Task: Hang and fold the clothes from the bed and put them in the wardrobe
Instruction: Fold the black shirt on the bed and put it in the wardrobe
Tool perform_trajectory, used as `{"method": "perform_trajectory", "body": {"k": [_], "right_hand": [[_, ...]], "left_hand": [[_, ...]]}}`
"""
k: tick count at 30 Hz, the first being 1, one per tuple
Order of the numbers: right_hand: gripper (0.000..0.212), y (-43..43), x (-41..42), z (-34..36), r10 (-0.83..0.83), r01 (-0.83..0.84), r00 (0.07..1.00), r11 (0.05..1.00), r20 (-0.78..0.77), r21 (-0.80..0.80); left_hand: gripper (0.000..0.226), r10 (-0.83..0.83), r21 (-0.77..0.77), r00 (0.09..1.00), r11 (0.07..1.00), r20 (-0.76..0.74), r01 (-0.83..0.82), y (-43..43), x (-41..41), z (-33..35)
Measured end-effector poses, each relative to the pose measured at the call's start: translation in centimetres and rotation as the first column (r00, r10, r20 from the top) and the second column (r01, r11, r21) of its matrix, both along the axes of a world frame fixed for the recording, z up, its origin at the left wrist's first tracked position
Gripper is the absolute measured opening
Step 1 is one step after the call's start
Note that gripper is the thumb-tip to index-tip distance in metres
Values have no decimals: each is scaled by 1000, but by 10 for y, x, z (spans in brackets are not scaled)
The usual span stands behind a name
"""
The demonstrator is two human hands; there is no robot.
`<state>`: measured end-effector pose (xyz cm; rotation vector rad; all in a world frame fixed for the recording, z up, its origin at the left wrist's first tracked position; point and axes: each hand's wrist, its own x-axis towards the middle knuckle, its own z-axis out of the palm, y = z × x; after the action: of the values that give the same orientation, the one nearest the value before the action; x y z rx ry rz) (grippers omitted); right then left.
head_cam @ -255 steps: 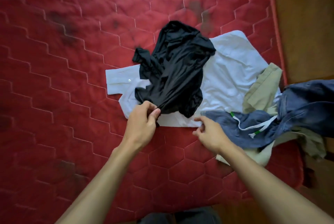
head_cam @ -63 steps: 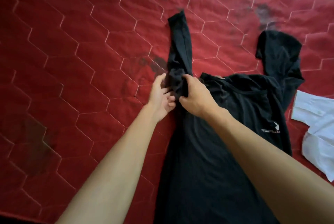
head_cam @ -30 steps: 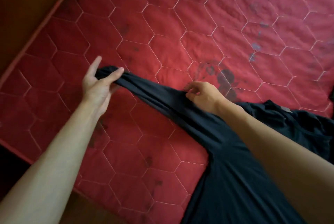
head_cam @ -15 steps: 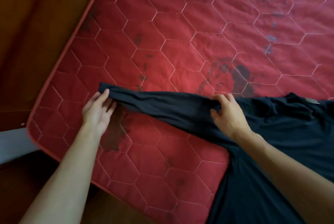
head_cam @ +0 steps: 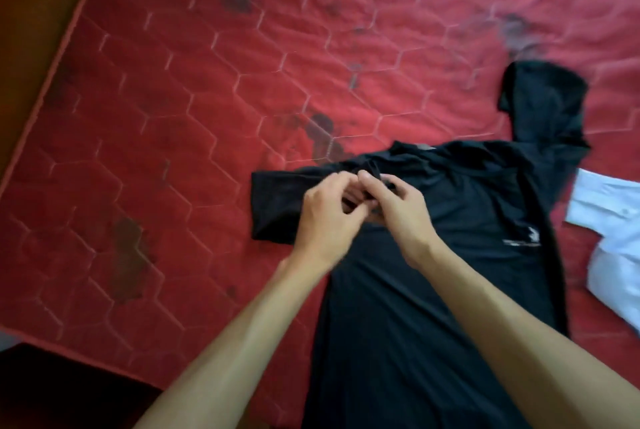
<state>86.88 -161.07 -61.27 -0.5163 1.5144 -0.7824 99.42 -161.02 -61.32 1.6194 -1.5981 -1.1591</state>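
2 hands meet at the centre of the frame, over the shoulder of a black shirt (head_cam: 464, 217). The fingers (head_cam: 372, 183) of the right hand (head_cam: 403, 217) are curled, and thumb and forefinger pinch a small ridge of the black cloth. The fingers (head_cam: 341, 184) of the left hand (head_cam: 323, 217) are curled too and lie against that same spot, knuckle to knuckle with the right; motion blur hides whether they grasp any cloth. Both forearms run down to the lower edge of the frame.

Left of the hands, 1 sleeve (head_cam: 273, 207) lies doubled back into a short, blunt block, partly under the left hand. The shirt's body stretches flat from the hands to the bottom edge, collar toward the top, with a small white logo (head_cam: 523, 241) on the chest at centre right. The second sleeve (head_cam: 543, 99) bends upward at the upper right.

The shirt lies on a red quilted mattress (head_cam: 173, 117) with hexagonal stitching and several dark stains. A white shirt (head_cam: 620, 248) lies at the right edge of the frame, just beside the black one. Brown wood (head_cam: 31, 6) borders the mattress at the upper left.
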Motion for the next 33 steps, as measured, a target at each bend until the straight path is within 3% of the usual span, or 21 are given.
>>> {"method": "perform_trajectory", "body": {"k": [2,9,11,15,17,20,24,27,29,31,33], "right_hand": [[13,12,-46,-6,-93,90,992,995,-85,-38],[19,56,-223,-38,-179,199,888,980,-424,3],[14,73,-259,-50,-73,127,862,989,-502,74],[26,99,-292,-74,329,-148,742,930,-584,335],[33,106,-294,-84,310,-149,689,945,-655,290],[30,95,-292,-89,185,-193,527,976,-830,95],[37,37,-279,-81,116,-442,441,891,-890,-103],[58,-18,-261,-80,250,-646,283,763,-926,9],[76,-45,-252,-83,414,-745,68,626,-908,229],[82,-61,-254,-88,506,-730,-178,507,-844,458],[72,-70,-268,-87,535,-672,-304,466,-788,576]], "left_hand": [[23,-72,-29,997,997,30,73,19,-39,-1],[20,-114,-95,978,987,174,132,66,-93,-22],[19,-87,-96,960,989,265,116,70,-89,-36],[25,84,-119,874,992,478,-30,61,-70,-64],[29,158,-102,828,987,538,-122,42,-61,-74],[36,162,-55,796,985,583,-161,0,-56,-79],[44,-21,39,804,999,594,-3,-63,-74,-82],[50,-307,235,782,949,543,210,-93,-91,-90],[45,-398,329,745,911,535,250,-102,-97,-95],[31,-307,272,792,944,528,184,-108,-97,-95],[26,-170,170,830,981,531,93,-115,-88,-90]]}}
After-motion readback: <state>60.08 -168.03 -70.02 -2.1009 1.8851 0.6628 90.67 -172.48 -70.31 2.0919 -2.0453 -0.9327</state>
